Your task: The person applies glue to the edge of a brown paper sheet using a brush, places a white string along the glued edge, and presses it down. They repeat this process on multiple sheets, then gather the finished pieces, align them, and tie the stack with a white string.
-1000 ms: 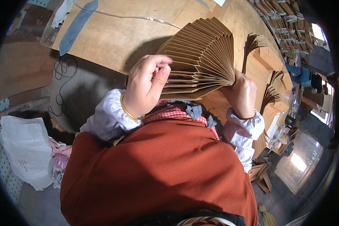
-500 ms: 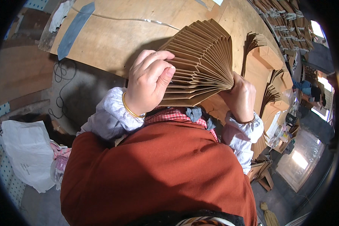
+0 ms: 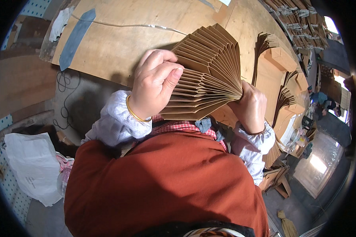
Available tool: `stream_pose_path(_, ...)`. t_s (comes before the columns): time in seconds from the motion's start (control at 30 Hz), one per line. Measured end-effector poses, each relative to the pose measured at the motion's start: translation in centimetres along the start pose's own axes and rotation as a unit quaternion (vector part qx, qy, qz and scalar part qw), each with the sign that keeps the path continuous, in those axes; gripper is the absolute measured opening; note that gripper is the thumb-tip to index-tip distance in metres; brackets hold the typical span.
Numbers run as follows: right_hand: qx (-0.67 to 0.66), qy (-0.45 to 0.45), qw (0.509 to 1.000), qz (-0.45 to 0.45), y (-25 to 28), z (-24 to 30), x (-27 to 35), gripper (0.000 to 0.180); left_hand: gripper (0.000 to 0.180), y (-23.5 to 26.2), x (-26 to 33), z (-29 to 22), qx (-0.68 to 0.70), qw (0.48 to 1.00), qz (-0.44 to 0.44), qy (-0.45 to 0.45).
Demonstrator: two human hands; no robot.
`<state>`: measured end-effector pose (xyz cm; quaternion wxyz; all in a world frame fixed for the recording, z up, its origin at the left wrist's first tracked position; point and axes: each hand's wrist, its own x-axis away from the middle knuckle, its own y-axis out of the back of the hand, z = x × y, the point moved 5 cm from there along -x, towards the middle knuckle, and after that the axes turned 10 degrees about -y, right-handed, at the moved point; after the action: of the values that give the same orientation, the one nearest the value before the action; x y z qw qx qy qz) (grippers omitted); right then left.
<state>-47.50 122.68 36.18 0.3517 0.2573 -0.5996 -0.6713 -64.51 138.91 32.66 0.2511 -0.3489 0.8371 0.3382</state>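
A bundle of brown folded paper sheets (image 3: 209, 59), fanned out in many pleats, is up in front of my chest. My right hand (image 3: 250, 104) is closed around its narrow gathered end. At the wide left side, my left hand (image 3: 156, 81) has its fingers curled and its thumb bent in against the edges of the folds. The fingertips partly hide those edges, and the hand appears to pinch one or more of them. The folds spread apart towards my left hand and come together at my right fist.
A wooden table (image 3: 118, 43) lies beyond my hands, with a grey strip (image 3: 77, 39) and a thin cord on it. More fanned brown paper bundles (image 3: 284, 98) stand on the right. A white bag (image 3: 31, 166) is at the left, and tied brown stacks (image 3: 300, 23) lie far right.
The paper fan has tipped a little lower, towards my body, and its near folds have spread farther down. Both hands keep nearly the same places on it.
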Motion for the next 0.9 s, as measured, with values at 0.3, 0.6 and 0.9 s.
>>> stream_pose_path(0.3,-0.003,0.003,1.000,-0.008,0.0,0.1,-0.1,0.030,0.019,-0.7,-0.9,0.9,0.032,0.999,0.026,0.030)
stream_pose_path(0.6,-0.010,0.000,1.000,-0.014,0.1,0.0,-0.2,0.031,0.024,-1.6,-2.0,1.4,0.040,0.997,0.070,0.013)
stream_pose_path(0.9,-0.009,-0.008,1.000,-0.012,0.2,0.0,0.0,0.030,0.026,-2.2,-2.8,2.5,0.061,0.995,0.074,-0.029)
